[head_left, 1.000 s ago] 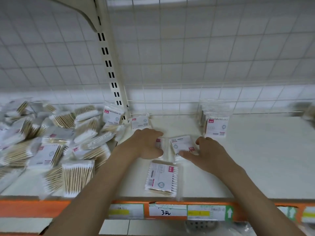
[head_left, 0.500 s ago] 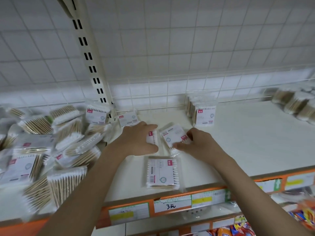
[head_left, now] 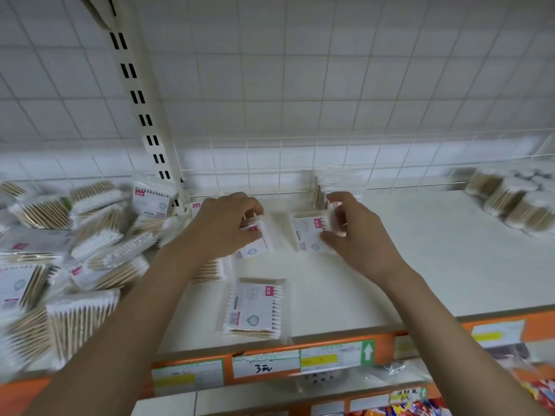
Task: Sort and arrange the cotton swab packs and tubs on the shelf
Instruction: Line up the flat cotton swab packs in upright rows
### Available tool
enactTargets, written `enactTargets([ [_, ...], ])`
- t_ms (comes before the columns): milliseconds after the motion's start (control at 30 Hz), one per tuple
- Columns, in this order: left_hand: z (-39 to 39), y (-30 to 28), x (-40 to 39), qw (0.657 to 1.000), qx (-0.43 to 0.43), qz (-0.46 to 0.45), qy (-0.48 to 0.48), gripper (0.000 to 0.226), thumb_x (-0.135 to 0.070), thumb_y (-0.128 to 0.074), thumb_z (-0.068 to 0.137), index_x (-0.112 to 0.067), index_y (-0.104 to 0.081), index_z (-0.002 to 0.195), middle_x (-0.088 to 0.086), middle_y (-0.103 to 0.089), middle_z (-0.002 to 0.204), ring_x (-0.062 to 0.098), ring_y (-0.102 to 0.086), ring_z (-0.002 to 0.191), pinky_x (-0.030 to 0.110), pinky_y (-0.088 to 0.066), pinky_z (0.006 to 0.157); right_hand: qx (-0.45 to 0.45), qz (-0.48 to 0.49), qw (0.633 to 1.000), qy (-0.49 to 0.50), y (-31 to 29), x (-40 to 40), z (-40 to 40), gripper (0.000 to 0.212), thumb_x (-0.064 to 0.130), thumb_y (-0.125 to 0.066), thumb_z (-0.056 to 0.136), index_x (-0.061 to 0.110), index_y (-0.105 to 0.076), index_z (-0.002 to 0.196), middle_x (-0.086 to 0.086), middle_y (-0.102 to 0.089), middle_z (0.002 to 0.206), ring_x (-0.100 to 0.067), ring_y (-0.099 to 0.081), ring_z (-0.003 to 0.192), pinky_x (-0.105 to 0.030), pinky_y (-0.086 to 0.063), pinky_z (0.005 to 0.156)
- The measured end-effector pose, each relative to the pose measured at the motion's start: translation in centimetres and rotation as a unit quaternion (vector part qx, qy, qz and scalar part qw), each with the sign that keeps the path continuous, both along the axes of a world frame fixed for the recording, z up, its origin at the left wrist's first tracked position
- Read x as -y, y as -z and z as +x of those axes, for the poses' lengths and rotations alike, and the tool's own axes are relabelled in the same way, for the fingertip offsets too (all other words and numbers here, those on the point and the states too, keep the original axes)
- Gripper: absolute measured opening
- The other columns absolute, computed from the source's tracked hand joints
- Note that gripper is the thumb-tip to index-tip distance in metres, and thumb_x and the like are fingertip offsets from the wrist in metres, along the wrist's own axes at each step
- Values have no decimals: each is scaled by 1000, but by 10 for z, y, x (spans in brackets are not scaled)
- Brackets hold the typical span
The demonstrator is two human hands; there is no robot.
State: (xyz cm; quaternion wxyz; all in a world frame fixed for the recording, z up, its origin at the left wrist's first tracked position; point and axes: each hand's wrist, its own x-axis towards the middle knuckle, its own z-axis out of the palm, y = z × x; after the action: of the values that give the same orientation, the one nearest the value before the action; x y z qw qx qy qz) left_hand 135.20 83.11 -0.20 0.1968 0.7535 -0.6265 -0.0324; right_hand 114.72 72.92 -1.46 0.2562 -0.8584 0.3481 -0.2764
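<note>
left hand [head_left: 223,228] grip: clenched round a cotton swab pack [head_left: 255,240], frame centre | right hand [head_left: 354,235] grip: pinching a second swab pack [head_left: 307,234] just beside it | third pack [head_left: 255,309] flat near shelf [head_left: 435,265] front edge | loose pile of packs [head_left: 69,250] at left | tubs [head_left: 513,202] at far right

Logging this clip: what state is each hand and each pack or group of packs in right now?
Left hand: grips a pack.
Right hand: grips another pack.
Front pack: flat, label up, untouched.
Back row of packs: upright by the wire grid.
Left pile: jumbled.
Tubs: grouped far right.
</note>
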Motion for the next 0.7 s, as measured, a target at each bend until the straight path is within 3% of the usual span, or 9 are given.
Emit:
enactTargets([
  [233,-40,-13,12,990,-106,-91,8,23,-19,-67,81,-24,-48,92,-6,-61,93,13,-60,83,31,-49,72,-50,-67,996,-26,-21,31,-35,43,4,-61,82,13,-50,122,0,-57,103,-17,-53,93,-18,-38,77],
  [300,-53,-9,14,986,-124,-112,10,25,-18,-65,84,-24,-49,102,-3,-60,99,10,-58,81,29,-49,72,-90,-103,989,-46,-27,40,-39,38,1,-57,82,11,-55,119,-4,-60,107,-20,-55,97,-25,-42,83],
  [400,-67,2,18,983,-136,-121,-1,34,-17,-61,87,-24,-51,119,4,-58,106,19,-59,88,38,-52,79,-143,-140,977,-80,-31,52,-37,42,-3,-52,82,14,-60,120,-7,-61,106,-24,-56,98,-34,-45,85],
  [467,-72,9,20,981,-141,-133,-16,31,-14,-61,87,-20,-54,117,6,-58,106,21,-57,91,42,-51,80,-176,-154,967,-104,-28,60,-33,45,-3,-52,83,18,-60,122,-7,-60,107,-25,-56,100,-37,-46,86],
  [600,-80,21,18,977,-150,-140,-47,27,-10,-62,84,-14,-57,111,6,-58,105,20,-56,91,42,-51,80,-189,-141,962,-140,-16,69,-23,49,-1,-52,87,24,-55,130,-4,-50,116,-22,-54,101,-24,-40,84],
  [700,-87,29,12,976,-152,-138,-67,25,-12,-62,86,-18,-56,109,2,-60,104,17,-57,89,38,-52,78,-172,-178,960,-131,-6,72,-20,46,0,-51,87,18,-53,129,-4,-50,118,-26,-56,97,-29,-43,81],
])
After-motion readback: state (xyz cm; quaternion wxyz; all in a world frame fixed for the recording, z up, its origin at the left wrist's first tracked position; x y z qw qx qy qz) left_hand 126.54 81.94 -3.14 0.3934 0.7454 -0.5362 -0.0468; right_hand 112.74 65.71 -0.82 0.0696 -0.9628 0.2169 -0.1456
